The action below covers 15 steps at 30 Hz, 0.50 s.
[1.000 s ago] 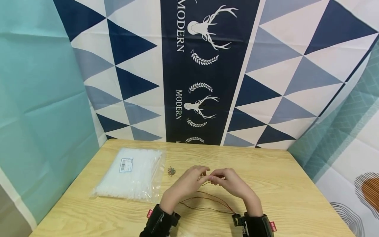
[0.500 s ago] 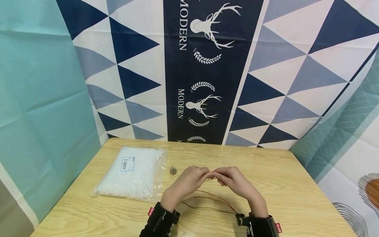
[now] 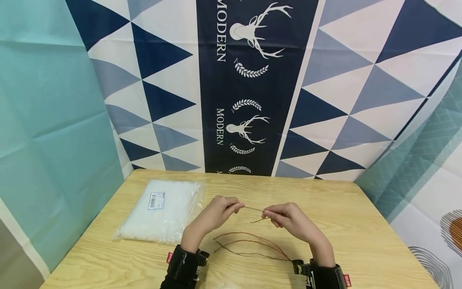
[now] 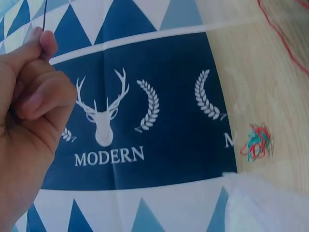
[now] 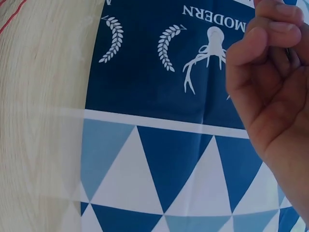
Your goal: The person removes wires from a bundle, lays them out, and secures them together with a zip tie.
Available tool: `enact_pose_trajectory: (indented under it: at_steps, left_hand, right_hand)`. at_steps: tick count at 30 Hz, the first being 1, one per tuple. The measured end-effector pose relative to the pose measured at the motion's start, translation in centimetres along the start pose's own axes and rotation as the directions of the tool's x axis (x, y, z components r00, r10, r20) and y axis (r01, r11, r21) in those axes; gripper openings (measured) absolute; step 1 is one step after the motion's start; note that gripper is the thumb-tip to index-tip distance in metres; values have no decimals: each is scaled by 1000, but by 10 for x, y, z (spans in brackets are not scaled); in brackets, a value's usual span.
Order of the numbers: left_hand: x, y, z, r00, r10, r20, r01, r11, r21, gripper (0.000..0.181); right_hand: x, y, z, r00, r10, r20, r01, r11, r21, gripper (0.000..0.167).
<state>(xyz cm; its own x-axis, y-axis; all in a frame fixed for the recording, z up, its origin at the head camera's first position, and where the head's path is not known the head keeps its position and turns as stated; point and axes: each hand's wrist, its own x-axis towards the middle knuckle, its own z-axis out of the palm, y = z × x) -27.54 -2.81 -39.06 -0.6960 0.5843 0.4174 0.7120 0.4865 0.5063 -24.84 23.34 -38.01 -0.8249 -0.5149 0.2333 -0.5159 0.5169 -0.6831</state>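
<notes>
My left hand (image 3: 221,212) pinches a thin dark wire (image 3: 254,208) between thumb and fingertips, above the middle of the table. To its right, my right hand (image 3: 290,220) grips the same wire, and a short loose end pokes out to the left below its fingers. The span between the hands is nearly straight. In the left wrist view, the wire (image 4: 45,15) rises from the pinching fingertips. Curled fingers (image 5: 270,36) show in the right wrist view, where the wire is hard to make out. Several thin reddish-brown wires (image 3: 240,232) lie curved on the table below the hands.
A clear plastic bag (image 3: 169,218) of white contents with a label lies at the left of the wooden table (image 3: 343,241). A small red and teal tangle (image 4: 257,141) shows in the left wrist view. Patterned cloth (image 3: 245,96) hangs behind the table.
The hands, fingertips together half a second ago, have drawn apart; the left moved left and slightly up. A stretch of wire now shows between them. The tangle is now hidden behind the left hand.
</notes>
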Motion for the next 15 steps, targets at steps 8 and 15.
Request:
enact_pose_trajectory:
  at_steps: [8, 15]
  left_hand:
    - [-4, -11, -16, 999, -42, -3, 42, 999, -27, 28]
    - [-9, -19, -22, 965, -235, -112, 242, 969, 54, 25]
  right_hand:
    - [3, 0, -4, 999, -18, 27, 18, 1000, 3, 22]
    - [-5, 3, -7, 997, 56, 44, -54, 998, -34, 21]
